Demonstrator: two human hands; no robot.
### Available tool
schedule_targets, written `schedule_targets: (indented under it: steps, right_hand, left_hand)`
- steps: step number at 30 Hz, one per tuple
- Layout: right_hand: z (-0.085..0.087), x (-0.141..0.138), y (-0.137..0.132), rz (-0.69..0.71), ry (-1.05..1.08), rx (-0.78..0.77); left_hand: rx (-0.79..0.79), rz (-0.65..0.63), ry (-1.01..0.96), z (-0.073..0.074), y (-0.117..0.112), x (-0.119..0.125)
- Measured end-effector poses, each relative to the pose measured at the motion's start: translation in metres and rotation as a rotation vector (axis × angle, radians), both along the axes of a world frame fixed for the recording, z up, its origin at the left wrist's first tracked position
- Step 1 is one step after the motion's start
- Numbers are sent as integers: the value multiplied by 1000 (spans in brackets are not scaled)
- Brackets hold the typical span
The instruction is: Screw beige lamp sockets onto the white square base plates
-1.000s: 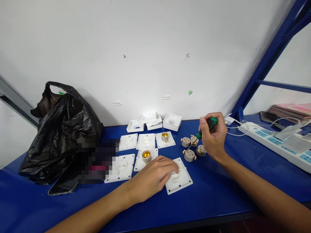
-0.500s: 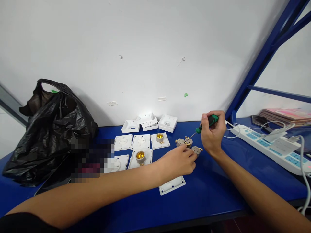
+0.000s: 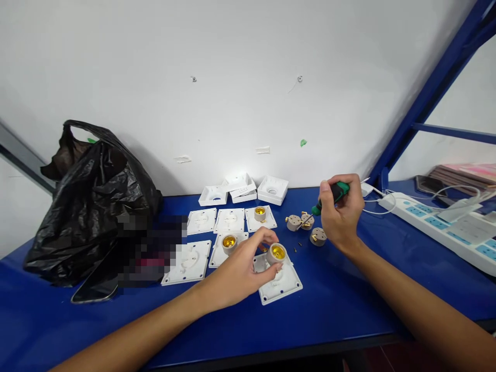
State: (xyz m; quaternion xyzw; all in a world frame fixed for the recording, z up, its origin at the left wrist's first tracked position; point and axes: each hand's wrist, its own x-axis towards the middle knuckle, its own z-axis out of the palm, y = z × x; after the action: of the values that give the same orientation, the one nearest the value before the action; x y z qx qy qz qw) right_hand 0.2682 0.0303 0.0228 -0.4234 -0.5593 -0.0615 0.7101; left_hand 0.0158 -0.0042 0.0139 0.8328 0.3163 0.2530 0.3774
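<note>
In the head view, my left hand [image 3: 248, 268] has its thumb and fingers around a lamp socket [image 3: 276, 254] with a brass-coloured inside. That socket is upright over a white square plate [image 3: 282, 292] lying near me. My right hand [image 3: 343, 217] grips a screwdriver [image 3: 338, 193] by its green and black handle, its shaft slanting down to the left. Close to its tip are three round grey lamp sockets, among them a nearer one [image 3: 318, 237], bottoms up with brass terminals. Two small screws [image 3: 295, 249] lie between these sockets and the near plate.
Several more white plates [image 3: 186, 266] lie to the left, two bearing sockets [image 3: 229, 244]. White square covers [image 3: 273, 190] are piled against the wall. A black plastic bag [image 3: 93, 206] and a phone [image 3: 95, 287] are at left; a power strip [image 3: 430, 219] with cables runs along the right.
My left hand has moved left and toward me from the group of sockets, with one socket now over the near plate. My right hand still holds the screwdriver. The view has shifted slightly.
</note>
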Motion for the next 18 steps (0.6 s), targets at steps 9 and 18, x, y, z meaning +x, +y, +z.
schedule_targets:
  steps: [9,18]
  right_hand:
    - [-7,-5,-3,14,-31,-32]
    - [-7,-5,-4,23,-32,-42]
  left_hand:
    - [-42,-150,38,-2,-1,-10]
    - [64,-286,113,8,0,-12]
